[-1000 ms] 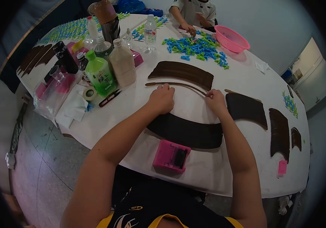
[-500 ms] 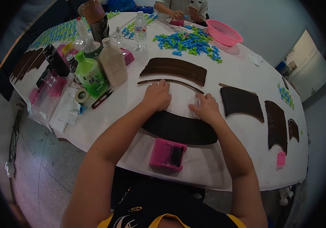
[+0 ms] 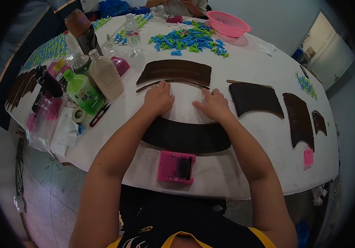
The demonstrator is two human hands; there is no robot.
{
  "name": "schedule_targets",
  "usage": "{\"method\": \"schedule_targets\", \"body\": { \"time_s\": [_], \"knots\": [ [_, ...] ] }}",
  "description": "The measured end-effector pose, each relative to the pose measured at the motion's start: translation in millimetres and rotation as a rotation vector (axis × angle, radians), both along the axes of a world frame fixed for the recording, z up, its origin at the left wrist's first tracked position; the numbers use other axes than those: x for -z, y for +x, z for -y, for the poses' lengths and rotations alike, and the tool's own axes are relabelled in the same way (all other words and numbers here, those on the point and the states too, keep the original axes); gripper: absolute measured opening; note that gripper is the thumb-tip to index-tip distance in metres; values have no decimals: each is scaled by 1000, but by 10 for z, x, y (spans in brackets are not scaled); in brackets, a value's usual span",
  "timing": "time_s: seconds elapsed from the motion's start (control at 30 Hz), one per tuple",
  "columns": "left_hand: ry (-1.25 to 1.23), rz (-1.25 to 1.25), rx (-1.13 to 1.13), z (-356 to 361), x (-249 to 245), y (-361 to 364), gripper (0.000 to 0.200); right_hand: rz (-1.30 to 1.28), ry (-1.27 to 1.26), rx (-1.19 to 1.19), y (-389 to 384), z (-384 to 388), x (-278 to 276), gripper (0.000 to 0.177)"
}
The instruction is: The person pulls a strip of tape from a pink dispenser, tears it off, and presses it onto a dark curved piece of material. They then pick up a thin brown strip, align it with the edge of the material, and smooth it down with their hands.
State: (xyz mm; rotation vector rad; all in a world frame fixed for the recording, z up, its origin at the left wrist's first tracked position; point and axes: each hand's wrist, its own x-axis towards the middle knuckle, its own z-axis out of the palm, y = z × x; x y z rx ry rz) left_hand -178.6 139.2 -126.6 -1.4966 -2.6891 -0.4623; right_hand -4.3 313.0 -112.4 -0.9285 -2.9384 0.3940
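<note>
My left hand [image 3: 159, 99] lies palm down on the white table, its fingers stretched forward and their tips at the left part of a thin curved brown strip [image 3: 181, 82]. My right hand [image 3: 213, 104] is spread, thumb apart, fingertips by the strip's right end. Just beyond the strip and close along it lies a wide curved dark brown sheet [image 3: 174, 71] with a ridged surface. A smooth black curved piece [image 3: 187, 137] rests between my forearms. Nearer me stands a pink tape dispenser-like block [image 3: 175, 167] with a black part in it.
Bottles, among them a green tea bottle [image 3: 83, 93], crowd the left with a tape roll [image 3: 78, 115] and a red-handled tool [image 3: 99, 115]. More brown pieces [image 3: 256, 100] lie right. Blue and green clips [image 3: 190, 39] and a pink basin [image 3: 228, 24] are at the back, near another person.
The thin strip has moved away from me, up against the wide brown sheet, with both hands following it. The whole view has shifted slightly.
</note>
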Motion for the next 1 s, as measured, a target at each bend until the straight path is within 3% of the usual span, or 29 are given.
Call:
{"method": "schedule_targets", "body": {
  "time_s": [0.67, 1.0],
  "knots": [
    [-15, 12, -24, 44, -37, -11, 46, 86, -27, 31, -63, -27, -60, 86],
    [-22, 82, -256, 366, -77, 4, 45, 78, 9, 9, -53, -16, -49, 85]
  ]
}}
